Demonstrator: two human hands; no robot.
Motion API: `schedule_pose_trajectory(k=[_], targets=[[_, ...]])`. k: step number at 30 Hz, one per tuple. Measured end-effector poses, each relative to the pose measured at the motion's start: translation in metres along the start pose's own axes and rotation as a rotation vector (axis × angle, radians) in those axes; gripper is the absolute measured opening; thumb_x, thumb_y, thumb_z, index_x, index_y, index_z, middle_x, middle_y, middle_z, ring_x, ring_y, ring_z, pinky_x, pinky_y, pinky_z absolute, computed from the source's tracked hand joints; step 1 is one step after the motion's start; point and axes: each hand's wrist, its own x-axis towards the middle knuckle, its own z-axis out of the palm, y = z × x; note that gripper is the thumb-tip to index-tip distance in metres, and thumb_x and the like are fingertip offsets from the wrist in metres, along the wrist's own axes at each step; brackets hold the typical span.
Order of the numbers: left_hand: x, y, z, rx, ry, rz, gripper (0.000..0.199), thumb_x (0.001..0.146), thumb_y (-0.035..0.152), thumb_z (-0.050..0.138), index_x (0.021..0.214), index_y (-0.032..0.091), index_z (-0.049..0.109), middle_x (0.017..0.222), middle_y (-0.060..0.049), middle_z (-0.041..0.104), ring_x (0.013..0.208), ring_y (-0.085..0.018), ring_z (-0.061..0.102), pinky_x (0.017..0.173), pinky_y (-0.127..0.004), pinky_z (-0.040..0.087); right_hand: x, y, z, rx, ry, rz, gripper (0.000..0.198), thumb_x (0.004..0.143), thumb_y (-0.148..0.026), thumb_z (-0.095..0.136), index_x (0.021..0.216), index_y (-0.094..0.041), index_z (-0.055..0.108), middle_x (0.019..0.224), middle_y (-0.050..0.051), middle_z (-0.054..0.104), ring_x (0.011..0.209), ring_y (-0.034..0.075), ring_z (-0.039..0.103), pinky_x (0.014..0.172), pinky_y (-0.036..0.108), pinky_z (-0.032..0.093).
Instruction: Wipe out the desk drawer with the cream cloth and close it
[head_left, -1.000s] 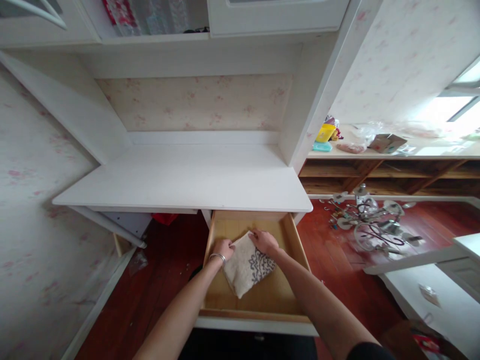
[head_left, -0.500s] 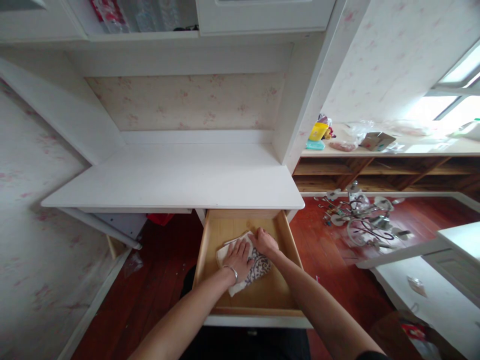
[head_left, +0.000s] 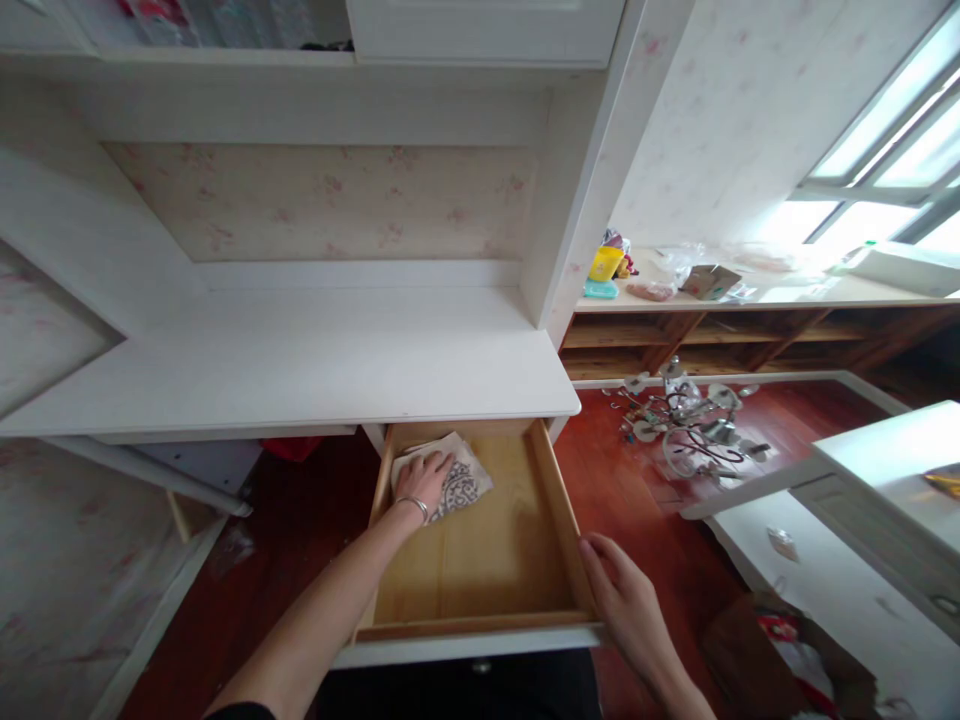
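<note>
My left hand (head_left: 426, 484), with a bracelet at the wrist, lies spread on a folded white cloth (head_left: 466, 483) with a dark scroll pattern. It presses the cloth onto the floor of a pulled-out wooden drawer (head_left: 495, 560), in the back left corner. At the front right, my right hand (head_left: 621, 590) closes on the drawer's side wall, thumb toward the inside. Its other fingers are partly hidden behind the wall. The drawer hangs under a white desk (head_left: 360, 355).
A white hutch (head_left: 487, 110) rises over the desk. On the red wooden floor to the right lies a dismantled chandelier (head_left: 690, 415). Beyond it, a low shelf (head_left: 750, 305) carries a small box (head_left: 709, 281) and plastic bags. A white cabinet (head_left: 885, 490) stands at right.
My left hand has slid the cloth to the drawer's back left. My right hand has left the cloth and taken hold of the drawer's right wall. The view has shifted right.
</note>
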Motion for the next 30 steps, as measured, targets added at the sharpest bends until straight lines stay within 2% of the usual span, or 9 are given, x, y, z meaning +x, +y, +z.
schedule_pose_trajectory(k=[2, 5, 8, 11, 17, 21, 25, 30], targets=[[0.000, 0.006, 0.006, -0.012, -0.008, -0.050, 0.055, 0.093, 0.033, 0.029, 0.147, 0.035, 0.030, 0.153, -0.003, 0.033, 0.136, -0.035, 0.026, 0.106, -0.058, 0.024, -0.018, 0.017, 0.005, -0.066, 0.092, 0.028, 0.042, 0.090, -0.057, 0.042, 0.102, -0.024, 0.063, 0.107, 0.009, 0.069, 0.102, 0.026, 0.063, 0.089, 0.039, 0.049], [0.005, 0.017, 0.013, -0.067, -0.050, -0.056, 0.058, 0.093, 0.045, 0.026, 0.149, 0.032, 0.026, 0.158, -0.001, 0.020, 0.144, -0.035, 0.008, 0.110, -0.063, 0.008, -0.034, 0.027, 0.017, -0.174, 0.157, -0.031, 0.041, 0.091, -0.055, 0.040, 0.104, -0.025, 0.063, 0.107, 0.009, 0.069, 0.101, 0.027, 0.064, 0.088, 0.041, 0.050], [0.019, 0.027, 0.015, -0.120, -0.121, -0.021, 0.061, 0.092, 0.051, 0.023, 0.150, 0.031, 0.023, 0.159, 0.000, 0.014, 0.145, -0.033, 0.003, 0.111, -0.064, 0.000, -0.037, 0.032, 0.025, -0.245, 0.187, -0.099, 0.038, 0.093, -0.050, 0.038, 0.107, -0.023, 0.062, 0.108, 0.009, 0.070, 0.098, 0.025, 0.066, 0.084, 0.037, 0.051], [0.037, 0.042, 0.013, -0.134, -0.164, 0.006, 0.062, 0.091, 0.054, 0.024, 0.150, 0.034, 0.022, 0.159, 0.002, 0.013, 0.145, -0.032, 0.002, 0.110, -0.064, -0.002, -0.036, 0.037, 0.028, -0.288, 0.202, -0.155, 0.036, 0.094, -0.046, 0.040, 0.104, -0.020, 0.064, 0.102, 0.009, 0.072, 0.091, 0.023, 0.068, 0.079, 0.033, 0.051], [0.068, 0.097, 0.011, -0.147, -0.232, 0.122, 0.063, 0.088, 0.060, 0.029, 0.148, 0.041, 0.022, 0.159, 0.003, 0.016, 0.145, -0.034, 0.006, 0.109, -0.067, 0.004, -0.034, 0.034, 0.025, -0.335, 0.193, -0.171, 0.035, 0.095, -0.043, 0.041, 0.099, -0.019, 0.066, 0.093, 0.009, 0.073, 0.081, 0.022, 0.069, 0.073, 0.030, 0.050], [0.074, 0.124, 0.004, -0.132, -0.274, 0.201, 0.069, 0.082, 0.065, 0.039, 0.146, 0.040, 0.028, 0.158, 0.000, 0.019, 0.142, -0.038, 0.011, 0.107, -0.069, 0.008, -0.034, 0.030, 0.022, -0.354, 0.147, -0.161, 0.036, 0.096, -0.042, 0.038, 0.098, -0.020, 0.066, 0.092, 0.009, 0.072, 0.081, 0.021, 0.068, 0.073, 0.029, 0.049], [0.060, 0.132, -0.006, -0.099, -0.298, 0.249, 0.076, 0.075, 0.065, 0.049, 0.144, 0.037, 0.032, 0.155, -0.005, 0.026, 0.136, -0.042, 0.020, 0.102, -0.071, 0.018, -0.034, 0.031, 0.023, -0.366, 0.169, -0.169, 0.036, 0.096, -0.043, 0.039, 0.096, -0.020, 0.067, 0.088, 0.008, 0.072, 0.077, 0.019, 0.068, 0.070, 0.028, 0.048], [0.011, 0.144, -0.007, -0.056, -0.348, 0.296, 0.085, 0.066, 0.066, 0.057, 0.142, 0.038, 0.033, 0.146, -0.008, 0.037, 0.127, -0.042, 0.032, 0.094, -0.070, 0.031, -0.033, 0.033, 0.024, -0.374, 0.222, -0.218, 0.035, 0.095, -0.043, 0.042, 0.093, -0.019, 0.068, 0.085, 0.005, 0.072, 0.073, 0.016, 0.068, 0.069, 0.025, 0.046]])
